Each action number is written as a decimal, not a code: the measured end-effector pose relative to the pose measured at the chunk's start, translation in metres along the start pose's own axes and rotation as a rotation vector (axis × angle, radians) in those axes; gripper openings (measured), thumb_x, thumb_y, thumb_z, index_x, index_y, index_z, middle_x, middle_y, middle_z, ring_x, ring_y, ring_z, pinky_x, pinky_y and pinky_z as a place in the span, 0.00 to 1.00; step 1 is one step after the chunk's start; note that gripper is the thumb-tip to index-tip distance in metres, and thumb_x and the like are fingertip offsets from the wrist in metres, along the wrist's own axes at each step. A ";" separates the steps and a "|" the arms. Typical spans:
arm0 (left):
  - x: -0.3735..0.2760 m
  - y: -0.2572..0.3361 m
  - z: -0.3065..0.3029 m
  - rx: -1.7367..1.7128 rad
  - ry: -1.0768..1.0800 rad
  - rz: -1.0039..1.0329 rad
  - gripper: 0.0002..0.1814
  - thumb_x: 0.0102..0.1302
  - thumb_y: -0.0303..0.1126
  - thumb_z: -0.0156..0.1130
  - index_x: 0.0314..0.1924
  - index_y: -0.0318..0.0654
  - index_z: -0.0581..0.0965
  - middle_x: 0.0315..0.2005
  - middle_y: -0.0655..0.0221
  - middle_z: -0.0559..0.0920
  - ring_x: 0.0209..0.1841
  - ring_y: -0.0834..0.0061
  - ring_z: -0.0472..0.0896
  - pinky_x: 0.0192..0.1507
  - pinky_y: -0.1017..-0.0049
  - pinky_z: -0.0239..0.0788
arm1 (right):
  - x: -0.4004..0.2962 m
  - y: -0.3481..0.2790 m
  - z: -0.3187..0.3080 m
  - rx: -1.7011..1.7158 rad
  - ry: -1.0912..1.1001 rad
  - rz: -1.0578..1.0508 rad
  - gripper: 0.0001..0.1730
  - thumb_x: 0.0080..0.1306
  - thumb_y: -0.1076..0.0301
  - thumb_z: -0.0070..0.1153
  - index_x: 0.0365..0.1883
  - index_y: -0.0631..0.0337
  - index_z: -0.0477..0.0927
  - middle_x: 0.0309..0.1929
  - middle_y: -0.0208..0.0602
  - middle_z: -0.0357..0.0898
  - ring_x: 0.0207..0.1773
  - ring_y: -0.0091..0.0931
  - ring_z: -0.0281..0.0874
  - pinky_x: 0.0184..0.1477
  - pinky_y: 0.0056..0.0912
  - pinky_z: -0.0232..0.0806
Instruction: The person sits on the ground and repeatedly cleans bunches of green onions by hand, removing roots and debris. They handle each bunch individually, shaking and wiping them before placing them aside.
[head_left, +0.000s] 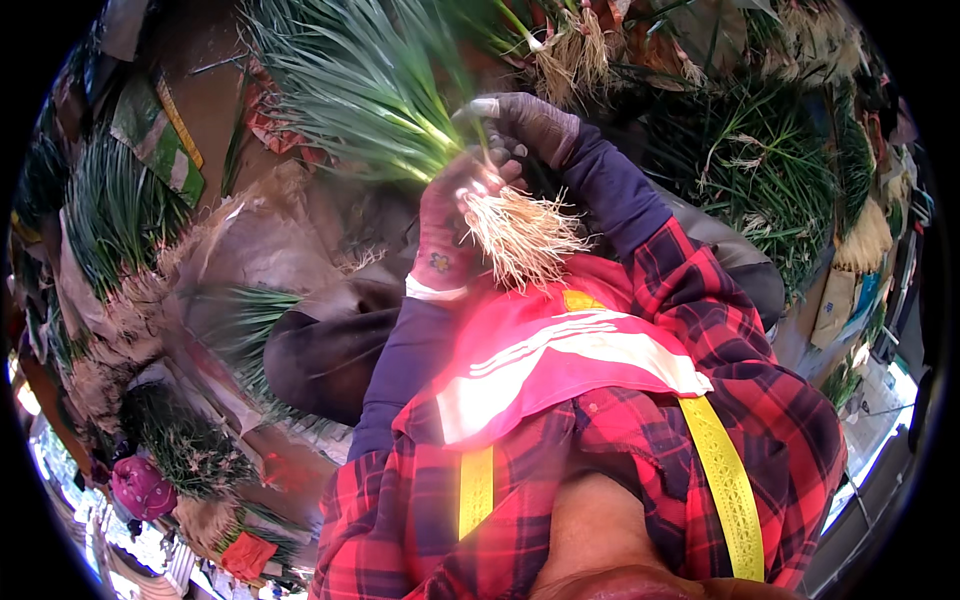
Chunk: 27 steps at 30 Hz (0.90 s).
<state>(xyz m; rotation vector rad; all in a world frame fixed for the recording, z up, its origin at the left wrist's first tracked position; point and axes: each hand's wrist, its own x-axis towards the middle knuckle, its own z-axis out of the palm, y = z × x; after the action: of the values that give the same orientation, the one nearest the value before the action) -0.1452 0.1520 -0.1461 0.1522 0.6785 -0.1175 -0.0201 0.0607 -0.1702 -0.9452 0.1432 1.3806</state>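
My left hand (448, 206), in a reddish work glove with a flower mark near the cuff, grips a bunch of green onions (375, 112) around its white stem ends. The long green leaves fan out up and to the left. A thick tuft of pale roots (525, 236) hangs toward my chest. My right hand (529, 127), in a dark glove with pale fingertips, is bent against the right side of the stems. A thin green stalk passes close by its fingertips; whether these pinch it is hard to make out.
A large heap of green onions (772, 172) lies at right. Bunches of green onions (127, 202) line the left side, near brown sheeting (255, 232). Loose rooted onions (577, 52) lie ahead. A person in a purple patterned head covering (142, 487) is at lower left.
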 end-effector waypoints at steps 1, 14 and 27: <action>-0.001 0.001 0.001 -0.018 0.009 -0.005 0.19 0.51 0.35 0.59 0.41 0.33 0.69 0.33 0.60 0.75 0.36 0.64 0.77 0.36 0.67 0.72 | -0.012 -0.008 0.013 0.019 -0.021 0.032 0.09 0.58 0.63 0.49 0.25 0.59 0.70 0.14 0.30 0.68 0.11 0.18 0.62 0.11 0.19 0.56; -0.016 0.002 0.014 -0.149 -0.071 0.014 0.16 0.50 0.41 0.60 0.35 0.39 0.72 0.28 0.65 0.77 0.33 0.69 0.76 0.37 0.68 0.70 | 0.007 -0.005 0.027 -0.510 0.465 -0.402 0.13 0.58 0.63 0.48 0.35 0.66 0.73 0.23 0.36 0.76 0.25 0.28 0.73 0.29 0.27 0.67; -0.001 -0.007 0.004 0.137 0.153 0.143 0.11 0.58 0.35 0.52 0.32 0.32 0.71 0.23 0.64 0.74 0.26 0.71 0.75 0.33 0.73 0.70 | 0.021 -0.031 0.020 -1.432 0.307 0.068 0.19 0.57 0.59 0.48 0.47 0.53 0.71 0.34 0.42 0.75 0.39 0.33 0.74 0.41 0.31 0.66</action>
<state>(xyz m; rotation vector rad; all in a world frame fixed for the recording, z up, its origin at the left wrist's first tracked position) -0.1448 0.1445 -0.1430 0.3433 0.8102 -0.0148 0.0035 0.0932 -0.1549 -2.3312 -0.6905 1.2856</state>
